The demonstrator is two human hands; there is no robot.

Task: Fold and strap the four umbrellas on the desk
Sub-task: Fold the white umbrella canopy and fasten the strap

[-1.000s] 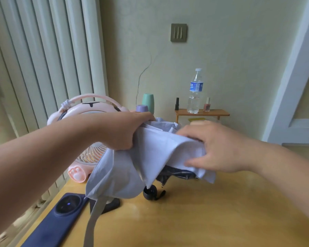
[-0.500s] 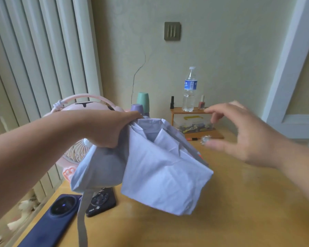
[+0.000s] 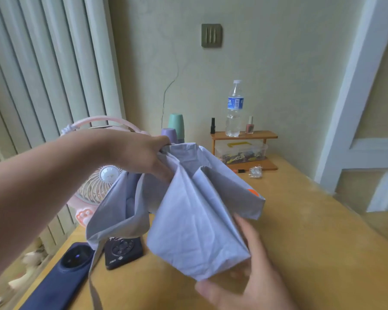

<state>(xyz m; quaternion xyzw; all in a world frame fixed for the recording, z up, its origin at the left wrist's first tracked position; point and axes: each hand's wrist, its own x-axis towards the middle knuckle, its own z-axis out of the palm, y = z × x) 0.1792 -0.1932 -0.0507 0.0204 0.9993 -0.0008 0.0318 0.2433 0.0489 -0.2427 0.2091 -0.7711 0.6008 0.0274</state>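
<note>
Gripping umbrella (image 3: 195, 220) top: left hand (image 3: 139, 155); water bottle (image 3: 234, 108) blue label illegible.

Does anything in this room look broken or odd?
A thin crack runs up the wall above the green cup. The umbrella in the left hand is only loosely bunched, not torn.

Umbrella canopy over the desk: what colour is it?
The umbrella canopy is pale lavender-grey, with a small orange mark near its right edge; head view.
</note>
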